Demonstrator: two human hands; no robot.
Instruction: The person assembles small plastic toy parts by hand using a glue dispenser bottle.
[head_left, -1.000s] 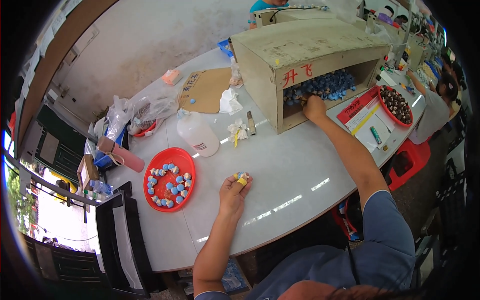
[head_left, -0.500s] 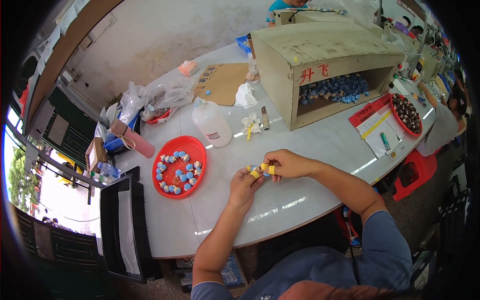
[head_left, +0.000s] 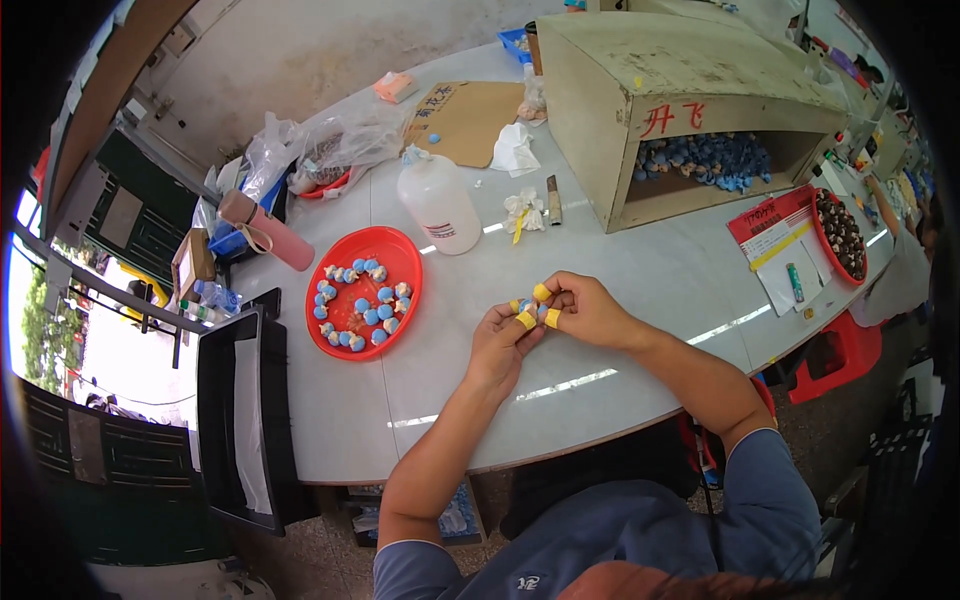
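Note:
My left hand (head_left: 497,347) and my right hand (head_left: 592,312) meet above the grey-white table, with yellow tape wrapped round some fingertips. Pinched between them is a small blue piece (head_left: 528,307); my fingers hide most of it. To the left of my hands stands a round red plastic tray (head_left: 417,268). Inside it, several small blue-and-cream figures (head_left: 372,316) lie in a curved row, with more grouped at its right side.
A white plastic bottle (head_left: 440,205) stands behind the tray, near a pink flask (head_left: 270,232). A black bin (head_left: 275,420) adjoins the table's left edge. Back right, a beige metal box (head_left: 590,130) holds many blue pieces. Farther right sits a red bowl of brown pieces (head_left: 840,235).
The view has shifted, so the table's things appear higher up and partly farther right. My right hand's fingers have changed their hold on the small blue piece, the index finger now raised higher.

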